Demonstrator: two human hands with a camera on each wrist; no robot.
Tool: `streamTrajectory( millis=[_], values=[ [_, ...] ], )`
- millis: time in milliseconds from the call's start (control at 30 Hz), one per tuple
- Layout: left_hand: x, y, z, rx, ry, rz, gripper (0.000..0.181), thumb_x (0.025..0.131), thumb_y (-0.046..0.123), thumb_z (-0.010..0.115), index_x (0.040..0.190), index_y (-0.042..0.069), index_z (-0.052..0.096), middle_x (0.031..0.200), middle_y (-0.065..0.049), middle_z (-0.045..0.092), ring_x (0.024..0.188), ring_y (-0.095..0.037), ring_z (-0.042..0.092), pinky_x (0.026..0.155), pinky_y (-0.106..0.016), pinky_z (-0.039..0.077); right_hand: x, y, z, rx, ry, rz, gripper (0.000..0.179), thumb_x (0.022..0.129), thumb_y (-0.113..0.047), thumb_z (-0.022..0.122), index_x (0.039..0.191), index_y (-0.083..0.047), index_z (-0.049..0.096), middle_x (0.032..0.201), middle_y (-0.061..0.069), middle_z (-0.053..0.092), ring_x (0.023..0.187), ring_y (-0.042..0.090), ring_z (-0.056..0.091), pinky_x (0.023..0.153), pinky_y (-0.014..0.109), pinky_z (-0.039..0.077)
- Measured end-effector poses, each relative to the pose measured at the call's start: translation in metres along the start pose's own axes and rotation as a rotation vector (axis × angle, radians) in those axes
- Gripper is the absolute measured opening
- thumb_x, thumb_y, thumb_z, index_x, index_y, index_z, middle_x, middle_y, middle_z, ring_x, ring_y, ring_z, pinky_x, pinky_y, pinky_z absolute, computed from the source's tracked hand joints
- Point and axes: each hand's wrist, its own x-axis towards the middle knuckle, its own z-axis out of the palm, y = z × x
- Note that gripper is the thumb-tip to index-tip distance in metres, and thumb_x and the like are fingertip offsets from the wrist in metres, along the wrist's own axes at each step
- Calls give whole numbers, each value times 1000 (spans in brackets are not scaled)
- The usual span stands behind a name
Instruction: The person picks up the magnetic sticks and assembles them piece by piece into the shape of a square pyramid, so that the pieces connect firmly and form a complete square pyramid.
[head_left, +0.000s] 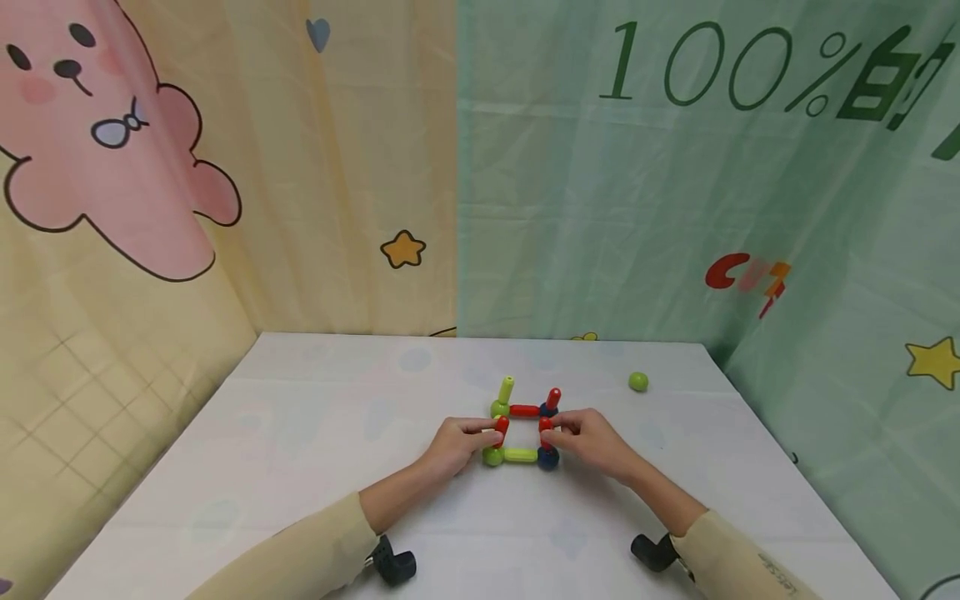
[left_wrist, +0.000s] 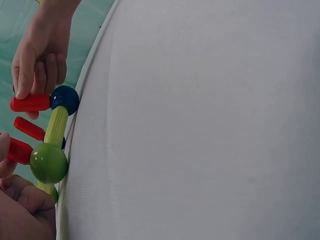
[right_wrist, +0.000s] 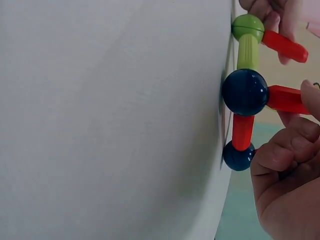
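Note:
A square of coloured building sticks and balls stands on the table. Its front corners are a green ball (head_left: 492, 457) and a dark blue ball (head_left: 548, 458), joined by a light green stick (head_left: 521, 455). My left hand (head_left: 452, 443) pinches the red stick (head_left: 502, 426) rising from the front green ball. The red stick (right_wrist: 285, 99) on the front blue ball is pinched between thumb and fingers of my right hand (head_left: 592, 437). At the back, a light green stick (head_left: 506, 388) and another red stick (head_left: 554, 398) stand up from their balls, with a red stick (head_left: 524, 411) between those balls.
A loose green ball (head_left: 638, 382) lies at the back right of the white table (head_left: 300, 433). Printed curtains (head_left: 570, 208) hang behind and beside the table. Black devices (head_left: 393, 562) are strapped at both wrists.

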Motion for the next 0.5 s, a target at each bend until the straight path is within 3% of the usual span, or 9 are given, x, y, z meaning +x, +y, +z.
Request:
streamTrajectory(
  millis=[133,500],
  values=[
    [6,3,5,67,13,35,33,91,27,74,117,6,76,113,-9,74,99,-13,58,73,-20,48,7,-2,8,-27,38,3,21,91,-29,75,104,-13,77,68,1,52,70,17,50,56,24,36],
    [10,9,12,101,43,8,31,92,27,74,113,5,77,110,-8,74,96,-15,61,77,-23,53,10,-7,16,-22,74,-1,19,91,-27,75,100,-10,76,66,0,49,69,16,48,56,25,34]
  ],
)
